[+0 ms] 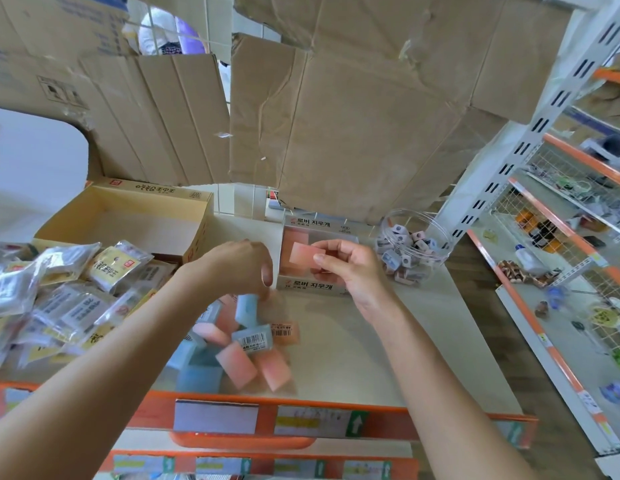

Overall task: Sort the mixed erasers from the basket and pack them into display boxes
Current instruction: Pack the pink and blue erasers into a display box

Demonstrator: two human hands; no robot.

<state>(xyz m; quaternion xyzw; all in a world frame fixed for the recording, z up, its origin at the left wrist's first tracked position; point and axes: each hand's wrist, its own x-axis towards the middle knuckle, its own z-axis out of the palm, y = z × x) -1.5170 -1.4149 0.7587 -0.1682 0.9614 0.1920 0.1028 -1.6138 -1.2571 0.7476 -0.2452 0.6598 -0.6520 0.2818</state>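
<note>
At the pink-stocked display box, right fingers pinch another eraser; left fingers unclear.

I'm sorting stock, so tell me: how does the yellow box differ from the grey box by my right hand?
The yellow box is larger; the grey box is smaller. The yellow box shows a bare floor inside; the grey box holds pink erasers. Both are open cardboard boxes with Korean print, standing on the same shelf.

The display box reads "로버 지우개" on both its upper and lower flaps, and a blue eraser bears a barcode label starting "4B".
</note>
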